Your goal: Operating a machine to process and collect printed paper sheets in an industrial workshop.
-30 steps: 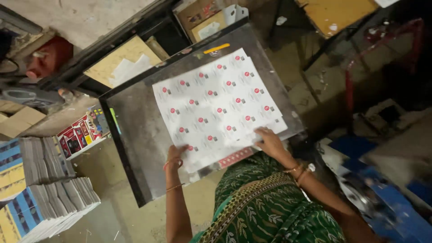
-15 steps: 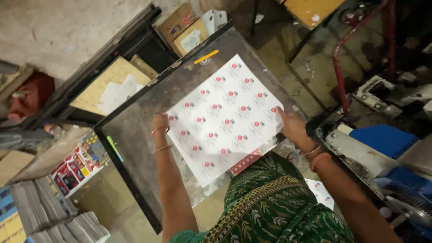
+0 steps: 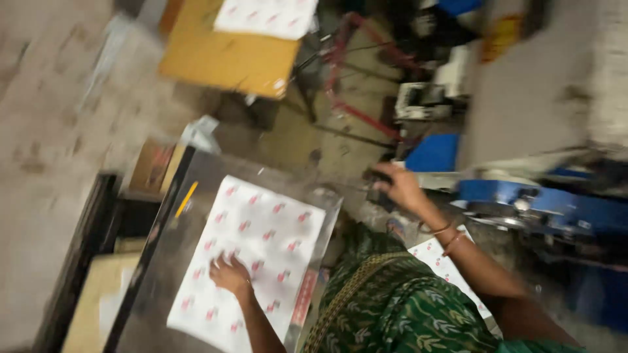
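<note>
A stack of white sheets printed with small red marks (image 3: 261,242) lies on a grey metal table (image 3: 163,274). My left hand (image 3: 229,274) rests flat on the sheets, fingers spread, near their lower middle. My right hand (image 3: 400,186) is stretched out to the right, off the table, at a dark part beside a blue machine (image 3: 556,209). Its fingers are curled, and blur hides whether they grip anything. Bangles show on that wrist. My green patterned clothing fills the bottom centre.
A yellow board (image 3: 229,55) carrying another printed sheet (image 3: 265,14) stands at the top. A red metal frame (image 3: 353,65) is beside it. More printed sheets (image 3: 445,265) lie under my right arm. A cardboard box (image 3: 150,167) sits at the table's far left corner.
My view has swung to the right. My right hand has left the sheets' edge and reached toward the blue machine. My left hand has slid onto the middle of the sheets.
</note>
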